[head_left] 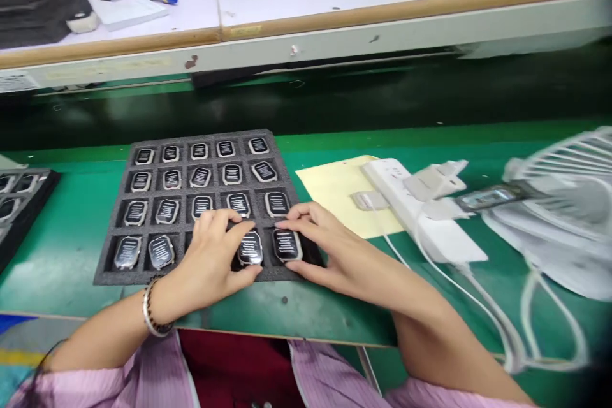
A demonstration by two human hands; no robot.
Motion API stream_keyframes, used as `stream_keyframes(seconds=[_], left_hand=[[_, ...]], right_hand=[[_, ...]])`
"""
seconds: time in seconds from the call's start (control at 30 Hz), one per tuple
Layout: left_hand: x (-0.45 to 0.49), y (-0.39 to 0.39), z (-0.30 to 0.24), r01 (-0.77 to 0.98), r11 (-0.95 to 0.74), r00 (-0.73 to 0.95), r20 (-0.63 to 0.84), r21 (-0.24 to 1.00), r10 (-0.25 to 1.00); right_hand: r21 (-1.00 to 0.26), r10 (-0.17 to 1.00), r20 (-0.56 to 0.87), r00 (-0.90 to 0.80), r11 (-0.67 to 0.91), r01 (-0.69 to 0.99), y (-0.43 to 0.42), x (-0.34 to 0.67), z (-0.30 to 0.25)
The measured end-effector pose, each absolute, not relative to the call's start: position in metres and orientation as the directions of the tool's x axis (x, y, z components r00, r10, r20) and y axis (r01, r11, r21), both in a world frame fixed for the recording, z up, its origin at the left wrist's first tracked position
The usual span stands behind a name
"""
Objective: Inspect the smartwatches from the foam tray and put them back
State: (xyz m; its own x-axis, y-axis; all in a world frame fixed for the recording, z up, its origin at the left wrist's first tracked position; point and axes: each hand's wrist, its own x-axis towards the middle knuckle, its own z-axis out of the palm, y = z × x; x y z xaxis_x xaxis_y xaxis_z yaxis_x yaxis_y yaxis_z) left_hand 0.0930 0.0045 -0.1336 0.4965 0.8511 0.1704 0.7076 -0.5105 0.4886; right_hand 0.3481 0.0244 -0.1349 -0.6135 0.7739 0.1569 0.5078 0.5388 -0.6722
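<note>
A dark grey foam tray point(102, 273) holds rows of strapless smartwatches, their lit screens showing lines of white text. In the front row, my left hand point(210, 258) has its thumb and fingers on opposite edges of a smartwatch point(250, 248). Beside it, at the front right corner, my right hand point(335, 252) grips another smartwatch point(287, 245) between thumb and fingers. Both of these watches sit in or just over their compartments; I cannot tell whether either is lifted. My left hand covers part of the compartment to its left.
Right of the tray lie a yellow sheet point(329, 182) and a white power strip point(421, 213) with plugs and cables. A white fan point(564, 159) stands at far right. Another watch tray point(41, 194) is at the left edge. A raised shelf point(268, 9) runs along the back.
</note>
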Motion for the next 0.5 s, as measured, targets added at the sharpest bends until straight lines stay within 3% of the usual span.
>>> stream_keyframes(seconds=[0.1, 0.2, 0.37, 0.43, 0.5], left_hand=[[0.092, 0.004, -0.135, 0.709, -0.53, 0.517, 0.169, 0.466, 0.839], [0.091, 0.004, -0.138, 0.695, -0.56, 0.539, 0.188, 0.451, 0.821], [0.084, -0.009, -0.134, 0.685, -0.637, 0.521, 0.375, 0.353, 0.767], [0.07, -0.018, -0.131, 0.718, -0.625, 0.432, 0.508, 0.305, 0.745], [0.046, -0.027, -0.129, 0.81, -0.506, 0.242, 0.617, 0.296, 0.748]], right_hand=[[-0.641, 0.791, 0.193, -0.58, 0.549, 0.536, 0.029, 0.353, -0.144], [-0.623, 0.879, 0.19, -0.437, 0.452, 0.639, 0.036, 0.355, -0.15], [-0.647, 0.973, -0.001, -0.231, 0.175, 0.742, 0.048, 0.353, -0.164], [-0.694, 0.977, -0.112, -0.184, 0.056, 0.718, 0.052, 0.353, -0.173], [-0.749, 0.981, -0.172, -0.093, -0.069, 0.659, 0.056, 0.355, -0.184]])
